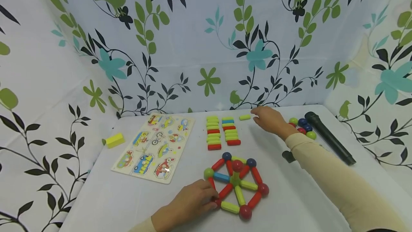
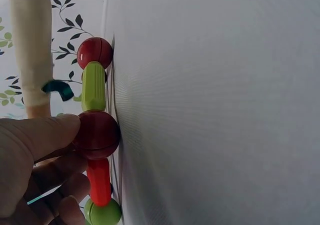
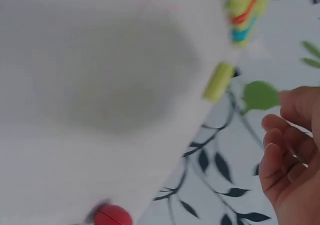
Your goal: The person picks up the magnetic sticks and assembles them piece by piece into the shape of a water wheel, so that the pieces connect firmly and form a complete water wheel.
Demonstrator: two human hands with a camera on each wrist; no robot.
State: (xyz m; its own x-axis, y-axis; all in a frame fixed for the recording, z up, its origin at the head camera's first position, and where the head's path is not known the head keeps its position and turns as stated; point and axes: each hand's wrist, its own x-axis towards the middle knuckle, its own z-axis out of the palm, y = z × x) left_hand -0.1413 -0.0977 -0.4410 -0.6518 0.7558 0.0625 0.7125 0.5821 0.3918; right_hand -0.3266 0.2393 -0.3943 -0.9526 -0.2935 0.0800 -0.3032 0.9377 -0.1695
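Observation:
A wheel-shaped frame of coloured sticks and balls (image 1: 235, 179) lies on the white table, with a green hub in its middle. At its near-left corner my left hand (image 1: 193, 201) pinches a dark red ball (image 2: 97, 135), thumb on one side. A yellow-green stick (image 2: 94, 87) and a red stick (image 2: 99, 182) join that ball. My right hand (image 1: 270, 120) is over the table's back edge, fingers loosely curled and holding nothing. Just left of it lies a single yellow-green stick (image 1: 245, 117), apart from the fingertips in the right wrist view.
Two columns of loose sticks (image 1: 214, 134) lie behind the frame. A picture puzzle board (image 1: 154, 148) and a yellow block (image 1: 115, 140) are at left. Loose balls (image 1: 308, 127), a black microphone-like rod (image 1: 329, 138) and a small dark object (image 1: 288, 156) lie at right. Patterned cloth (image 1: 206, 46) hangs behind.

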